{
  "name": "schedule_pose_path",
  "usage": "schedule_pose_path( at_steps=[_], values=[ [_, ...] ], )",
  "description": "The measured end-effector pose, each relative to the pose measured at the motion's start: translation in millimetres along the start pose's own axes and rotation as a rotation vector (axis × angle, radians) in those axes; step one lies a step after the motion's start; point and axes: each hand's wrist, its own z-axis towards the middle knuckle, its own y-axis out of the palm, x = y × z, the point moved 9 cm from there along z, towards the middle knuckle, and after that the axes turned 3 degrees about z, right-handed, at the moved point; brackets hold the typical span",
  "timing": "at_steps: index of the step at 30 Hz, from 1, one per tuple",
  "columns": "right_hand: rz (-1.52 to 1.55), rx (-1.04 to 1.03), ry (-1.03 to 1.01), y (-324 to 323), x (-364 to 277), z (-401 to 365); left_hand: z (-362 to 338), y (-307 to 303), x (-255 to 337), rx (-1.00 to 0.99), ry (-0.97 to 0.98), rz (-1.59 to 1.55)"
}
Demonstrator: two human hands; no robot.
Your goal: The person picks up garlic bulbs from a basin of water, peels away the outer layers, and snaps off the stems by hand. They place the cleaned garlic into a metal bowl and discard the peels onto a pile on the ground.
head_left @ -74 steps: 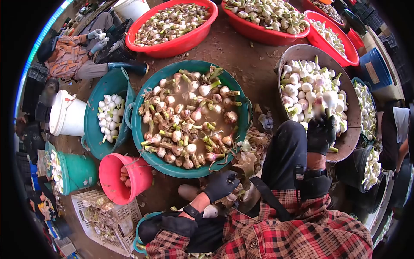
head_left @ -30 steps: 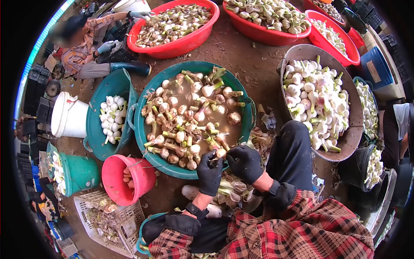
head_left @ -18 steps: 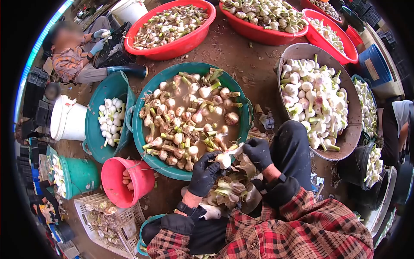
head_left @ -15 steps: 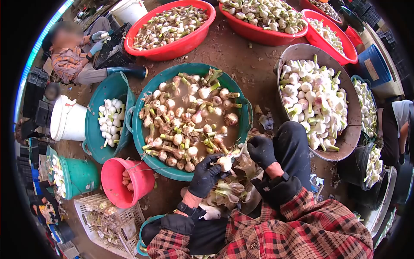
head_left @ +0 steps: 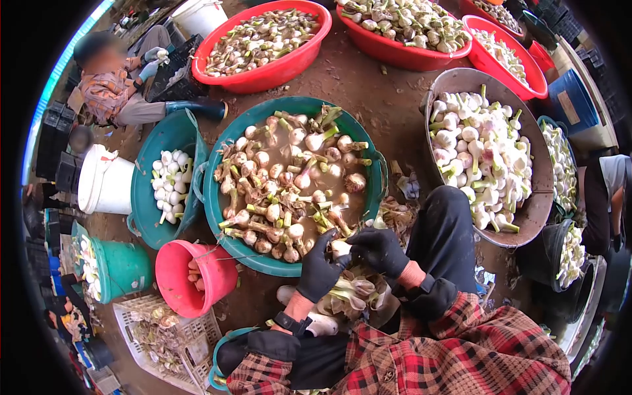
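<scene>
My left hand (head_left: pixel 321 268), in a black glove, is closed round a pale garlic bulb (head_left: pixel 340 248) above the near rim of a green tub (head_left: pixel 214 227). From the other side, my right hand (head_left: pixel 380 251), gloved too, has its fingers closed against the same bulb; its fingertips are partly hidden. Unpeeled garlic (head_left: pixel 266 210) with cut stems lies in brown water inside the tub. Loose garlic skins (head_left: pixel 352 293) are heaped just below my hands, between my legs.
To the right stands a wide brown basin (head_left: pixel 543 197) of clean white garlic. On the left are a green basin (head_left: pixel 141 197) with white bulbs, a pink bucket (head_left: pixel 178 280) and a white crate (head_left: pixel 131 329) of peelings. A seated person (head_left: pixel 108 95) works beyond.
My right hand has moved left from beside my knee to the bulb. The strip of skin stretched between my hands is no longer seen there.
</scene>
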Motion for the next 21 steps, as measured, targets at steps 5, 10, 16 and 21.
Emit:
schedule_pose_path(
  at_steps=[5,10,16,21],
  values=[
    [0.171,-0.022,0.348,10,31,-6,-7,-4,38,0.101,0.292,0.267],
    [0.332,-0.058,0.517,27,70,-23,-16,10,40,-0.051,0.357,0.47],
    [0.376,-0.139,0.655,39,89,-33,-34,34,46,-0.096,0.574,0.846],
    [0.148,0.124,0.812,-1,155,-50,-42,5,58,0.066,0.523,0.695]
  ],
)
